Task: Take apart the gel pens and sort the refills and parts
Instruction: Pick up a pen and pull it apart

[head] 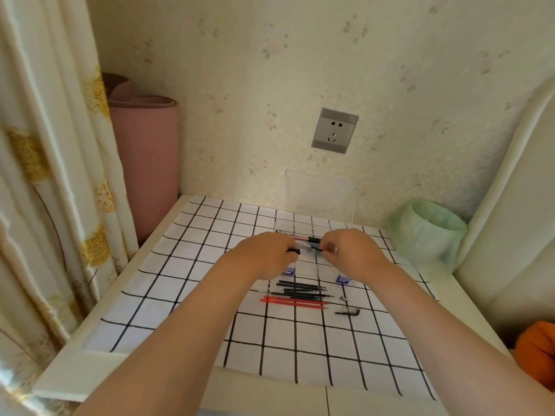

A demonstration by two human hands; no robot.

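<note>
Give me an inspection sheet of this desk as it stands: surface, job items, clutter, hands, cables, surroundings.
Surface: checked cloth lying flat on a white table.
Job's things: black refills and red refills lie in neat rows, black behind red; a black cap and a small tip lie to their right; a clear box lies under the hands.
Clutter: orange thing at the right edge, cannot tell what.
Hands: left hand and right hand each pinch one end of a pen.
Cables: nothing seen.
Surroundings: wall socket, nothing plugged in; bin with a green bag on the right; pink roll and curtain on the left.
</note>
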